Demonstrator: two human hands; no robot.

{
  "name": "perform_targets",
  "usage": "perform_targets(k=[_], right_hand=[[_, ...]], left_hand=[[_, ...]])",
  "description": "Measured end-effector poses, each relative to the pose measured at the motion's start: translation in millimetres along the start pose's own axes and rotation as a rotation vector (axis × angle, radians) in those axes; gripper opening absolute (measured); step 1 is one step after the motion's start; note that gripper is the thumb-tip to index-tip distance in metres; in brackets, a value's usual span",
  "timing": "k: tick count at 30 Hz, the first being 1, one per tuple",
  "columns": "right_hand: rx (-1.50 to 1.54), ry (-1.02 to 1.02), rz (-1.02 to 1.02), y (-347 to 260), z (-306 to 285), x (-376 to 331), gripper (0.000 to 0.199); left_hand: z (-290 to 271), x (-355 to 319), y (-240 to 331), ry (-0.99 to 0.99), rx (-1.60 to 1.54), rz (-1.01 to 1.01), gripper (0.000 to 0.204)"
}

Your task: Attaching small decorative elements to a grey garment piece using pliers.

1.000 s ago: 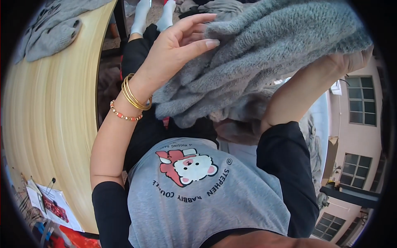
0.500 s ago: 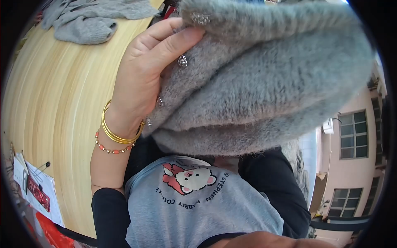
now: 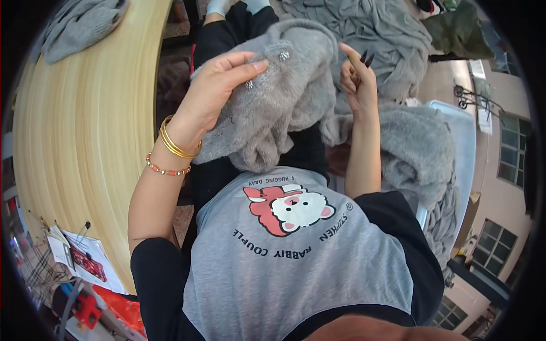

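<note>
My left hand [image 3: 224,85] pinches the front edge of a fuzzy grey knit cardigan [image 3: 301,91] between thumb and fingers. Sparkly round buttons [image 3: 284,55] run down that edge. The cardigan hangs bunched over my lap. To its right, my right hand [image 3: 359,85] is raised with its index finger stretched up close to the cardigan's edge. Its other fingers are curled around small black thread snips [image 3: 367,59], whose two pointed tips stick out apart; the rest of the snips is hidden in the hand.
A light wooden table [image 3: 85,136] stands at my left, with a folded grey knit [image 3: 85,28] on its far end and papers [image 3: 94,261] clipped at its near edge. Grey knits [image 3: 387,40] are heaped ahead. More grey knits [image 3: 418,148] lie in a pale blue bin [image 3: 465,136] at my right.
The cardigan has come down from close in front of me and now hangs bunched. My right hand, hidden before, shows beside it with the snips. My left hand keeps its pinch.
</note>
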State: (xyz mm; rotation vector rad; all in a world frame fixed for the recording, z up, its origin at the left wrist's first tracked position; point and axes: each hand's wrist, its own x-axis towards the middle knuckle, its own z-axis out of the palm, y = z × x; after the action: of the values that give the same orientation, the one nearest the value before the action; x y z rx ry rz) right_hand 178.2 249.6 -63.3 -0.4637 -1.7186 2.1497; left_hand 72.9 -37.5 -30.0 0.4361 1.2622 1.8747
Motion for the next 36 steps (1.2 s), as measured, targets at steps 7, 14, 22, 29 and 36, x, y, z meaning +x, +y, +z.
perform_targets(k=[7,14,22,29,36], right_hand=[[-0.089,-0.443,-0.014,-7.6,76.2,-10.8,0.039],[-0.073,-0.463,0.18,-2.0,67.6,-3.2,0.032],[-0.114,-0.323,0.207,-0.5,75.3,-10.5,0.044],[-0.077,-0.31,0.33,-2.5,74.6,-8.1,0.036],[0.028,-0.271,0.365,-7.6,80.0,-7.6,0.036]], left_hand=[[2.0,4.7,-14.6,0.02,-0.01,-0.014,0.023],[-0.1,1.7,-17.0,0.075,0.042,-0.019,0.022],[-12.0,-0.5,-22.3,0.099,0.052,-0.027,0.02],[-16.6,-3.2,-23.0,0.136,0.065,-0.048,0.017],[-18.3,-3.0,-24.4,0.189,0.026,-0.059,0.017]])
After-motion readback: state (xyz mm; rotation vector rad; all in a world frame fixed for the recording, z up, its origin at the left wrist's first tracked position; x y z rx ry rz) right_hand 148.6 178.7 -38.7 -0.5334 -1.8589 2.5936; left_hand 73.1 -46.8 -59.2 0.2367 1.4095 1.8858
